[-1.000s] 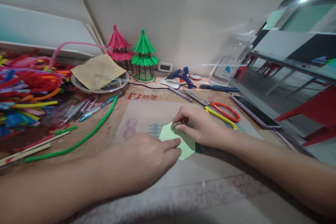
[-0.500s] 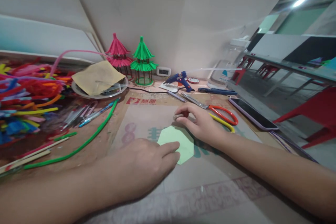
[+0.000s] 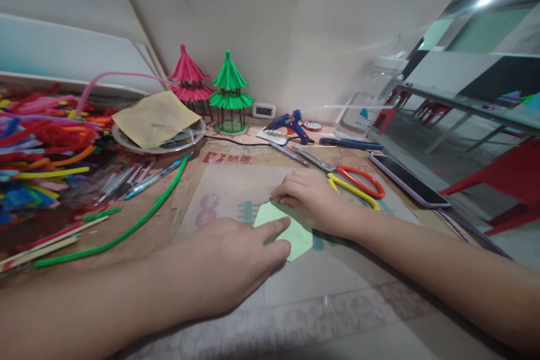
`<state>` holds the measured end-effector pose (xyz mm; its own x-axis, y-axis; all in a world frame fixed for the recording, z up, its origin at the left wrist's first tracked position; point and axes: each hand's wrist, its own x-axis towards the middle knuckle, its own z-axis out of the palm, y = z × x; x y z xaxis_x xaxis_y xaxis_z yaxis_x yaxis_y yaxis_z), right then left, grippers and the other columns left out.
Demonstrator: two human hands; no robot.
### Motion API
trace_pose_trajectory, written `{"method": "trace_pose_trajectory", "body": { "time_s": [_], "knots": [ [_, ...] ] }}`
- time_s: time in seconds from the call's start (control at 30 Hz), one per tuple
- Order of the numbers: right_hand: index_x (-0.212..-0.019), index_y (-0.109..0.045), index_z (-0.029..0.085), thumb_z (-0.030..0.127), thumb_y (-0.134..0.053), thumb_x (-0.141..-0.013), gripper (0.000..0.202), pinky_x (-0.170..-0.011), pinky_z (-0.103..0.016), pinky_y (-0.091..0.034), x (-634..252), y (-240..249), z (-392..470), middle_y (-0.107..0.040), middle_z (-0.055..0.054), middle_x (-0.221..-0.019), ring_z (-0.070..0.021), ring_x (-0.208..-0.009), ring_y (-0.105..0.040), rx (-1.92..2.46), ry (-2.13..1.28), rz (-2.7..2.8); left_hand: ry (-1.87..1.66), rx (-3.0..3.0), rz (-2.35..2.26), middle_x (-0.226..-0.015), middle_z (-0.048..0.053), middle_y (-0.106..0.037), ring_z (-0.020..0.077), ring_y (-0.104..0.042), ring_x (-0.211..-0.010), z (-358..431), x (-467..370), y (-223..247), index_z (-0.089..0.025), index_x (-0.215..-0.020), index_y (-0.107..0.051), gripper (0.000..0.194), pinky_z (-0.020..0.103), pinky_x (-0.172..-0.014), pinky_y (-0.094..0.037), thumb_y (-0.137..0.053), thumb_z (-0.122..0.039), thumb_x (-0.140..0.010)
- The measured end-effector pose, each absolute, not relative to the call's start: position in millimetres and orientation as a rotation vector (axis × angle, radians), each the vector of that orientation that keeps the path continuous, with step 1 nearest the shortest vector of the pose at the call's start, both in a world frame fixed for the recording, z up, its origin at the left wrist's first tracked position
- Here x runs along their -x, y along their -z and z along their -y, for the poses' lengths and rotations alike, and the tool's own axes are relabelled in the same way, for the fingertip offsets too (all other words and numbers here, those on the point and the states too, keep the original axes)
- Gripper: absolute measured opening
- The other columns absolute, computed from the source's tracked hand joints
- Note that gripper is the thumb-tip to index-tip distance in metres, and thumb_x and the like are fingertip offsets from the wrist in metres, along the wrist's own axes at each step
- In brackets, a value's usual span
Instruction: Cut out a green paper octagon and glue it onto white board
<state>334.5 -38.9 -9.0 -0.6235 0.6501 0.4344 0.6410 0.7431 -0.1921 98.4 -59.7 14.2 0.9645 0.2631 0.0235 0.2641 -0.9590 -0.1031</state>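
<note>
A pale green paper octagon lies flat on the covered table. Resting on its left side is my left hand, fingers stretched out and pressing the paper down. My right hand is curled at the paper's upper edge, with fingertips together in a pinch. Half a second ago a small grey-brown lump showed in that pinch; now the fingers hide it. Just beyond the right hand lie scissors with one red and one yellow handle.
Behind stand a green pagoda and a pink pagoda, a small digital clock and a blue glue gun. Pipe cleaners and a dish are at left. A phone lies at right.
My right hand has moved a little left and down over the paper's top edge, and the small lump is now hidden. My left hand stays on the paper. The view has shifted slightly.
</note>
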Motion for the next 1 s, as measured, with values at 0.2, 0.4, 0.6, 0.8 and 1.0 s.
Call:
{"method": "trace_pose_trajectory", "body": {
  "time_s": [0.2,0.4,0.6,0.8,1.0],
  "knots": [
    [-0.098,-0.066,0.016,0.013,-0.047,-0.101,0.019,-0.075,-0.032,-0.047,-336.1,11.3,34.4,-0.071,-0.008,-0.088,-0.0200,-0.083,-0.060,0.916,0.151,2.452,0.027,3.024,0.395,-0.144,0.006,-0.061,0.0220,-0.071,-0.069,60.7,-98.6,-15.3,-0.022,-0.103,-0.060,0.015,0.035,-0.057,-0.046,-0.050,-0.017,-0.095],
    [-0.097,-0.066,0.017,0.011,-0.051,-0.097,0.016,-0.074,-0.031,-0.047,-334.7,10.3,40.5,-0.073,-0.007,-0.090,-0.0196,-0.083,-0.062,0.958,-0.004,2.386,0.025,3.020,0.396,-0.145,0.005,-0.060,0.0221,-0.070,-0.068,61.0,-97.7,-14.5,-0.024,-0.106,-0.059,0.015,0.035,-0.056,-0.045,-0.049,-0.020,-0.096],
    [-0.094,-0.068,0.018,0.012,-0.052,-0.096,0.017,-0.075,-0.030,-0.046,-334.0,15.5,35.4,-0.074,-0.006,-0.090,-0.0193,-0.086,-0.064,1.024,0.037,2.353,0.024,3.016,0.397,-0.144,0.007,-0.060,0.0212,-0.069,-0.067,60.0,-98.4,-15.8,-0.022,-0.103,-0.059,0.014,0.034,-0.056,-0.045,-0.047,-0.018,-0.096],
    [-0.095,-0.069,0.018,0.010,-0.052,-0.095,0.019,-0.076,-0.031,-0.047,-333.2,11.8,36.8,-0.074,-0.006,-0.091,-0.0195,-0.087,-0.063,1.065,-0.041,2.402,0.032,3.034,0.389,-0.143,0.008,-0.062,0.0210,-0.069,-0.067,59.6,-99.3,-16.2,-0.022,-0.102,-0.059,0.014,0.035,-0.057,-0.047,-0.048,-0.017,-0.094],
    [-0.092,-0.071,0.017,0.009,-0.055,-0.094,0.017,-0.075,-0.032,-0.047,-332.9,14.0,31.5,-0.075,-0.008,-0.089,-0.0207,-0.084,-0.064,1.042,0.028,2.357,0.046,3.046,0.411,-0.143,0.009,-0.061,0.0200,-0.069,-0.066,59.4,-100.0,-14.9,-0.021,-0.102,-0.059,0.013,0.035,-0.060,-0.048,-0.047,-0.019,-0.097]
  ]
}}
